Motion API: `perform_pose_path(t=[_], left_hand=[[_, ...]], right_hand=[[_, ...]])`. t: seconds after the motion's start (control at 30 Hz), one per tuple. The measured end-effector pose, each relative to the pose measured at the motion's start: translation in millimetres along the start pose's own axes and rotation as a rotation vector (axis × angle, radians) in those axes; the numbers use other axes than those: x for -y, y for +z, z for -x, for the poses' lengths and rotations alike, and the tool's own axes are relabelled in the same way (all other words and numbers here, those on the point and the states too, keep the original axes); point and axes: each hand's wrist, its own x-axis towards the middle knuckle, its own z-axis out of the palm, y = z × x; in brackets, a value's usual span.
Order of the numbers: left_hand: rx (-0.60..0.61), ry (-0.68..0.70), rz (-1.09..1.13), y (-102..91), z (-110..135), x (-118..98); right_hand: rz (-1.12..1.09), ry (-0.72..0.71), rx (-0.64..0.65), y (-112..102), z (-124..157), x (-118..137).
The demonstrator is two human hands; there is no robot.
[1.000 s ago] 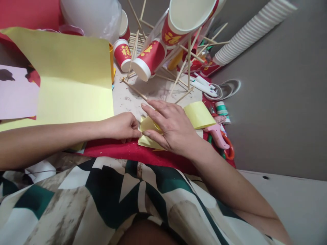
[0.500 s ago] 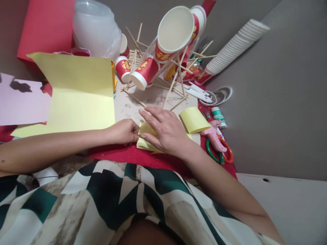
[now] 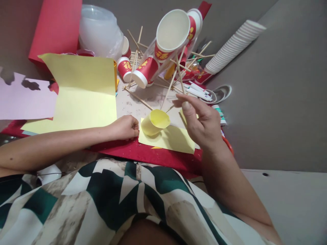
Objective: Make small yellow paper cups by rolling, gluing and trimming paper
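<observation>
A yellow paper strip (image 3: 176, 139) lies at the table's front edge. On its left part sits a curled yellow paper tube (image 3: 150, 125), its round opening facing up and to the right. My left hand (image 3: 127, 127) is closed with curled fingers at the strip's left edge; what its fingertips hold, if anything, is hidden. Above the strip's right end, my right hand (image 3: 203, 124) is raised and open, thumb and fingers apart. Partly behind that hand is another curled yellow paper piece (image 3: 182, 117).
Behind the strip stands a stick frame (image 3: 139, 97) with red-and-white paper cups (image 3: 145, 71). A leaning cup stack (image 3: 235, 46) is at right. A large folded yellow sheet (image 3: 87, 105) and a pink sheet (image 3: 28, 98) lie left, before a clear plastic tub (image 3: 99, 32).
My right hand has lifted off the yellow paper and moved right, uncovering the curled tube and strip. It now blocks the scissors from view. My left hand has stayed at the strip's edge.
</observation>
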Motion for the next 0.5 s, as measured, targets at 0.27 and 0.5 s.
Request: perform_pose_path(t=[0.27,0.5], left_hand=[[0.019,-0.035,0.106,-0.4,0,-7],[0.028,-0.076,0.212,2.0,-3,-7]], right_hand=[[0.423,0.135,0.470,12,25,-23],[0.272,0.188,0.529,14,19,-31]])
